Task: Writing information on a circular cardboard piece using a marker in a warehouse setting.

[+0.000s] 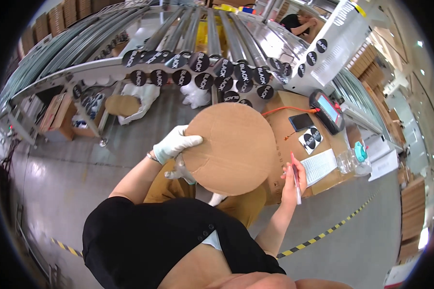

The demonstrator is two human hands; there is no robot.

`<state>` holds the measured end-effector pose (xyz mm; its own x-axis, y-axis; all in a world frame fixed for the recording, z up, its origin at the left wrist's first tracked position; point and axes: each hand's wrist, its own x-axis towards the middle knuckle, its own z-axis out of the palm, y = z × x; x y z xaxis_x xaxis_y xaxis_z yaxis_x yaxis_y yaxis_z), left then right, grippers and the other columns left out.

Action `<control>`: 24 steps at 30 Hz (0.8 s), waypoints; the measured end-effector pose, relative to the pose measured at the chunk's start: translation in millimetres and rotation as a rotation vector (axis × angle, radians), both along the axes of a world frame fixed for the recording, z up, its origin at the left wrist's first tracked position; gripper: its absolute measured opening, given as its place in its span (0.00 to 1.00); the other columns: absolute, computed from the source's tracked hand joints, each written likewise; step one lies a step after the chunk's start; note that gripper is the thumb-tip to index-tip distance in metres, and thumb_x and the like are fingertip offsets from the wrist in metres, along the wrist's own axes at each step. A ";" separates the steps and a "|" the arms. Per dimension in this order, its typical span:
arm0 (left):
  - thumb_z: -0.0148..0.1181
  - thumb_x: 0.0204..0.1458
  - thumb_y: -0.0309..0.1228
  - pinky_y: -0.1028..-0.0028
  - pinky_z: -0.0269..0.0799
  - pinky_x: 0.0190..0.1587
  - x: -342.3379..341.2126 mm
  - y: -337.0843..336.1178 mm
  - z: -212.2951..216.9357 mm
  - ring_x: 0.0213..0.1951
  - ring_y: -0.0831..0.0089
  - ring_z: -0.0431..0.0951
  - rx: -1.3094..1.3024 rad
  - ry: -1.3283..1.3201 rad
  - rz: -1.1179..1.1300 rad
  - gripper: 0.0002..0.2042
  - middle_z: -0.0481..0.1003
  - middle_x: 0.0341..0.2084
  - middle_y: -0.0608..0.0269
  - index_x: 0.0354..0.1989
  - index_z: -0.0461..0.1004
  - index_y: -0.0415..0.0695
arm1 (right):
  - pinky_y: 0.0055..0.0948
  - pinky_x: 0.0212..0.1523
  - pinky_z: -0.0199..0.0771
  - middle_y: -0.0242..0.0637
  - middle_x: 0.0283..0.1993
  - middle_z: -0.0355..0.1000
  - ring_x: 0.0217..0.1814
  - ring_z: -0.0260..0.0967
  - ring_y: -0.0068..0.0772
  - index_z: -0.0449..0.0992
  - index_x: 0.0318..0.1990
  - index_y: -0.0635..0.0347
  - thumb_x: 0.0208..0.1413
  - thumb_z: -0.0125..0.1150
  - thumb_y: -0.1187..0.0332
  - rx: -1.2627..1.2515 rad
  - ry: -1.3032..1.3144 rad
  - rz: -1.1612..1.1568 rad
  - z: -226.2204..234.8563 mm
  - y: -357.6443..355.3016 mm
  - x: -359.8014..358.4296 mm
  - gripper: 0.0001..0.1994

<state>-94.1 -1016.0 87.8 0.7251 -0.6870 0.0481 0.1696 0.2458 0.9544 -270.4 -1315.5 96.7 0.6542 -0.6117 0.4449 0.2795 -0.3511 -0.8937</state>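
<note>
Cardboard disc held over box.
Gloved left hand (175, 143) gripped round cardboard disc (231, 149); right hand (292, 179), just right of disc, pinched a pen (296, 180) above the cardboard box (287, 126).

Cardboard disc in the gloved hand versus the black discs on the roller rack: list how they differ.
The cardboard disc is plain brown; the black discs are dark with white lettering. The cardboard disc looks far bigger than any black disc. It is single, gripped at its edge by the gloved left hand; the black discs lie in rows on the rack. Both are round and flat.
</note>
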 end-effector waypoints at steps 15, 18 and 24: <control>0.62 0.49 0.31 0.77 0.68 0.44 -31.0 28.6 10.6 0.38 0.81 0.72 0.070 0.001 0.235 0.18 0.74 0.38 0.66 0.46 0.71 0.37 | 0.15 0.20 0.59 0.30 0.20 0.66 0.18 0.60 0.15 0.70 0.27 0.63 0.61 0.49 0.63 0.116 0.007 0.419 -5.2 22.2 3.1 0.14; 0.62 0.49 0.31 0.76 0.68 0.46 -25.1 18.2 10.0 0.40 0.80 0.72 0.042 0.001 0.174 0.19 0.74 0.41 0.65 0.48 0.70 0.37 | 0.18 0.18 0.56 0.29 0.17 0.62 0.16 0.56 0.16 0.67 0.20 0.62 0.61 0.47 0.62 0.084 0.115 0.415 8.9 40.9 -0.2 0.19; 0.62 0.48 0.31 0.75 0.69 0.47 -3.5 5.4 -3.0 0.41 0.78 0.74 0.012 0.000 0.055 0.20 0.74 0.42 0.64 0.49 0.69 0.37 | 0.18 0.15 0.51 0.27 0.12 0.59 0.12 0.54 0.16 0.66 0.15 0.59 0.59 0.48 0.55 0.159 0.456 0.605 21.4 49.8 25.2 0.23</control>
<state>-97.5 -1010.6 84.8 0.7621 -0.6462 0.0401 0.1559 0.2432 0.9574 -245.1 -1265.8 118.1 0.9923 -0.1236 -0.0122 -0.0262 -0.1127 -0.9933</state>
